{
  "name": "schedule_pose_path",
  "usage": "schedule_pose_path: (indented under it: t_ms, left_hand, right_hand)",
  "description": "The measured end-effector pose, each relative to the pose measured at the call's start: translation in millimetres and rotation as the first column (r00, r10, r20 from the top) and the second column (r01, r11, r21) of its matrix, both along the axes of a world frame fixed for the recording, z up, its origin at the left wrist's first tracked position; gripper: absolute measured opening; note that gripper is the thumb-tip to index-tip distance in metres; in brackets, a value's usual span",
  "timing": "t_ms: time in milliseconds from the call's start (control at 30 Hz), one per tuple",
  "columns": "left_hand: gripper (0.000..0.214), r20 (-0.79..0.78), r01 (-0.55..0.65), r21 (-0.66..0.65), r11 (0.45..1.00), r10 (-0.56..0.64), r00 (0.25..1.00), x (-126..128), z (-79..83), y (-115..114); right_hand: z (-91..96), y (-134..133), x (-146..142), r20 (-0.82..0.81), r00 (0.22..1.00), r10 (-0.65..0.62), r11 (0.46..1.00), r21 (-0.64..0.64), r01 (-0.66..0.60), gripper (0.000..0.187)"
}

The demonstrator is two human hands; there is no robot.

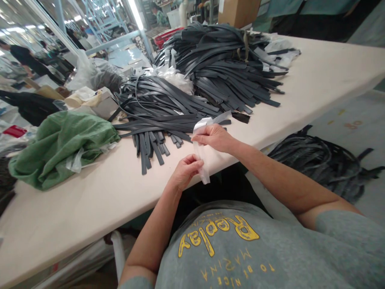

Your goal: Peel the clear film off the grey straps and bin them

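My left hand and my right hand both pinch a thin clear plastic sleeve held at the near edge of the cream table. The right hand grips its upper end, the left hand its lower part, and the sleeve's tail hangs below the left fingers. Just beyond the hands lies a fan of dark grey straps. A much larger heap of the same straps is piled farther back on the table.
A crumpled green cloth lies at the left on the table. White boxes and plastic wrap sit behind it. Another bundle of dark straps rests on the floor at the right. People stand in the background.
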State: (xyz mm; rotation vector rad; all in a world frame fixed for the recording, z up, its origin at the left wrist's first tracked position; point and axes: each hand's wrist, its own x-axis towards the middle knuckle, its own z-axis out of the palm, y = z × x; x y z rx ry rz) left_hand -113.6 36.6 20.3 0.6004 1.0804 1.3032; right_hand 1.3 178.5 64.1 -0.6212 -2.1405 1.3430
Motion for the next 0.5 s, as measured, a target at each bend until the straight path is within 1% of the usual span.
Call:
schedule_pose_path:
  t_ms: [67, 167, 267, 333, 400, 433, 467, 500]
  left_hand:
    - [0.031, -0.064, 0.049, -0.004, 0.999, -0.049, 0.997, -2, -0.6, -6]
    - [0.028, -0.162, 0.158, -0.001, 0.988, -0.156, 0.974, -5, 1.5, -13]
    - [0.024, -0.228, 0.245, -0.044, 0.968, -0.249, 0.941, -5, 8.9, -21]
    - [0.022, -0.252, 0.323, -0.091, 0.942, -0.336, 0.907, -4, 14.4, -30]
    - [0.022, -0.229, 0.404, -0.115, 0.908, -0.420, 0.878, -7, 17.2, -40]
    - [0.023, -0.189, 0.422, -0.102, 0.901, -0.434, 0.881, -12, 17.9, -44]
    - [0.026, -0.137, 0.408, -0.073, 0.910, -0.414, 0.900, -21, 18.9, -49]
    - [0.028, -0.079, 0.344, -0.038, 0.938, -0.346, 0.935, -34, 21.1, -54]
  right_hand:
    - [0.9, 2, -1, 0.015, 1.000, 0.020, 0.999, 0.049, -0.020, 0.028]
    - [3.0, 3, -4, 0.034, 0.999, 0.014, 0.993, 0.115, -0.018, 0.027]
    - [3.8, -1, -8, 0.075, 0.996, 0.037, 0.992, 0.118, -0.046, 0.028]
    - [1.5, -5, -12, 0.130, 0.989, 0.069, 0.992, 0.096, -0.082, 0.029]
    - [-3.7, -7, -18, 0.207, 0.968, 0.139, 0.985, 0.073, -0.157, 0.031]
    - [-6.7, -7, -21, 0.253, 0.948, 0.191, 0.977, 0.047, -0.210, 0.032]
    - [-9.3, -5, -24, 0.301, 0.920, 0.252, 0.964, 0.009, -0.267, 0.033]
    - [-11.0, -2, -27, 0.341, 0.887, 0.310, 0.948, -0.036, -0.317, 0.033]
